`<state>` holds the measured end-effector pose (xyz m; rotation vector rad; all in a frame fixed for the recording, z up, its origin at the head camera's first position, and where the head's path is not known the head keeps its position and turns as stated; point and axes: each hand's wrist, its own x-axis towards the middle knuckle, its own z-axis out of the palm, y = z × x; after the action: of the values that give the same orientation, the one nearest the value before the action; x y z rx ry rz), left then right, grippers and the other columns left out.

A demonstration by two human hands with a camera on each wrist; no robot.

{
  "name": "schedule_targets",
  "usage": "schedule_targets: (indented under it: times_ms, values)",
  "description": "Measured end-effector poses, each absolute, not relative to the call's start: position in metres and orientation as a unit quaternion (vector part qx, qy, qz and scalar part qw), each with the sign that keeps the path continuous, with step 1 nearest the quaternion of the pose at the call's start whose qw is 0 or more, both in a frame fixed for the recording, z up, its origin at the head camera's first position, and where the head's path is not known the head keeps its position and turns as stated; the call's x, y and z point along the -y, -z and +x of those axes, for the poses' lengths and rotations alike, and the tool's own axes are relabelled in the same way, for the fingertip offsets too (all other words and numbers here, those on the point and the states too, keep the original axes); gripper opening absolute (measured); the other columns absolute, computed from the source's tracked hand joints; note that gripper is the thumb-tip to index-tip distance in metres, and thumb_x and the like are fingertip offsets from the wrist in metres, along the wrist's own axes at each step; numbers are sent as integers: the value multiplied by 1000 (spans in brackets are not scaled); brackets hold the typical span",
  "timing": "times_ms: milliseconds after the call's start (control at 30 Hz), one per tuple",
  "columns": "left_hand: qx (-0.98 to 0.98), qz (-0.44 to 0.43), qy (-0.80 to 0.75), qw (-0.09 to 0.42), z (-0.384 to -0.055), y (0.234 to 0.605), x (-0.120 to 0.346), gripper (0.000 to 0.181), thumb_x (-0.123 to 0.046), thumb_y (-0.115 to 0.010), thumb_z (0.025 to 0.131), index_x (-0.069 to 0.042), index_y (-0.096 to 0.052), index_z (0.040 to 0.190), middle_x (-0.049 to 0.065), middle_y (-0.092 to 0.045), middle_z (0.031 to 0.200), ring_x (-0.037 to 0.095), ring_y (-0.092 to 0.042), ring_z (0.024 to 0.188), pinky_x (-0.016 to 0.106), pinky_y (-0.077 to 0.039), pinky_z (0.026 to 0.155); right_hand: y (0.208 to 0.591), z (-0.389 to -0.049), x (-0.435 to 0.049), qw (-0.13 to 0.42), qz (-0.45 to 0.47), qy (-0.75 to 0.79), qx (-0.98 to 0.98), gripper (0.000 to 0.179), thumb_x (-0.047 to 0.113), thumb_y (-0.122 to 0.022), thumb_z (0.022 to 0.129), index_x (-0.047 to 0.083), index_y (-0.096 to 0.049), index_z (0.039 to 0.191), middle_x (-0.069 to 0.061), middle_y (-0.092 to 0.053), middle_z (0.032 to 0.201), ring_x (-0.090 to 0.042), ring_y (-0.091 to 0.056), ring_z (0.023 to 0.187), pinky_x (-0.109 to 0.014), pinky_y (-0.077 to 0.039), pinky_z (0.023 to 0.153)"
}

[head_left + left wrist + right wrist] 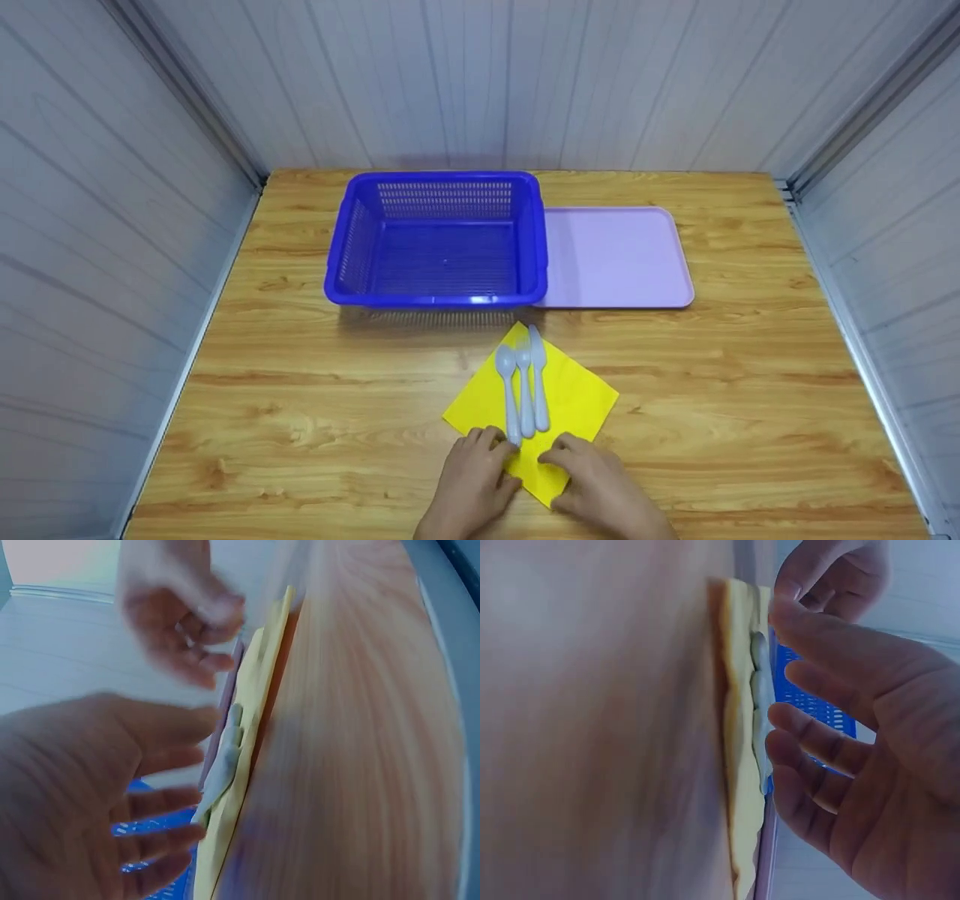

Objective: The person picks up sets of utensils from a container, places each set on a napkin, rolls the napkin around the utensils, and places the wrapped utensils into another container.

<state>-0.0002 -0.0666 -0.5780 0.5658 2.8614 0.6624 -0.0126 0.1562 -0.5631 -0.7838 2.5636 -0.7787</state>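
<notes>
A yellow napkin lies turned like a diamond on the wooden table. On it a pale grey plastic spoon, fork and knife lie side by side, handles toward the person. My left hand is over the napkin's near left edge, fingertips close to the end of the spoon handle. Opposite it, my right hand hovers at the near right edge. In the left wrist view the left hand's fingers are spread and relaxed. Loosely bent fingers with nothing between them show in the right wrist view.
Behind the napkin stands a blue plastic basket with slotted walls. Its right side overlaps a pink tray in the head view. Pale panelled walls border the wooden table at the back and both sides.
</notes>
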Motion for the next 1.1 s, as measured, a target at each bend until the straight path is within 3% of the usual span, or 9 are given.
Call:
schedule_targets:
  times_ms: [100,200,400,600,767,967,1100]
  values:
    - [-951,209,-205,99,1,579,68,38,-34,-80,77,-20,-69,111,-3,-53,103,16,-47,91,35,-40,77,570,-7,-159,165,-275,273,-907,34,17,-81,77,17,-73,111,10,-53,100,-4,-49,78,-24,-46,66]
    - [-951,214,-196,106,1,581,66,35,-32,-79,78,-22,-69,110,-3,-51,99,16,-44,87,34,-37,74,577,-5,-163,123,-262,262,-921,22,21,-79,81,18,-76,103,9,-51,98,-3,-48,74,-23,-45,62]
    - [-958,205,-192,53,1,584,65,25,-35,-78,81,-23,-72,101,-4,-53,97,15,-46,86,31,-37,69,583,-13,-160,52,-255,273,-926,8,22,-72,89,19,-73,96,9,-59,96,-5,-57,78,-27,-50,63]
    - [-960,140,-241,-11,-3,586,60,8,-28,-69,91,-21,-71,95,-9,-61,91,11,-54,82,28,-44,67,579,-19,-159,36,-205,301,-931,20,10,-77,83,14,-71,101,5,-68,98,-12,-64,90,-36,-54,74]
    - [-955,92,-280,-34,-12,588,53,7,-23,-68,92,-18,-70,96,-8,-66,87,7,-57,77,24,-48,65,578,-30,-158,20,-140,326,-935,8,17,-76,85,15,-74,92,7,-69,87,-8,-63,77,-31,-53,67]
    - [-952,53,-301,-19,-16,587,49,18,-23,-75,87,-11,-72,99,-5,-63,87,8,-56,76,24,-49,64,583,-45,-150,20,-101,353,-930,6,19,-75,86,13,-75,88,4,-70,85,-8,-62,75,-31,-53,67]
    - [-948,29,-317,-8,-19,587,47,13,-17,-73,88,-9,-72,98,-3,-66,87,10,-61,79,27,-52,66,584,-47,-146,9,-74,339,-938,11,21,-78,83,11,-76,89,0,-72,87,-15,-67,79,-36,-55,68]
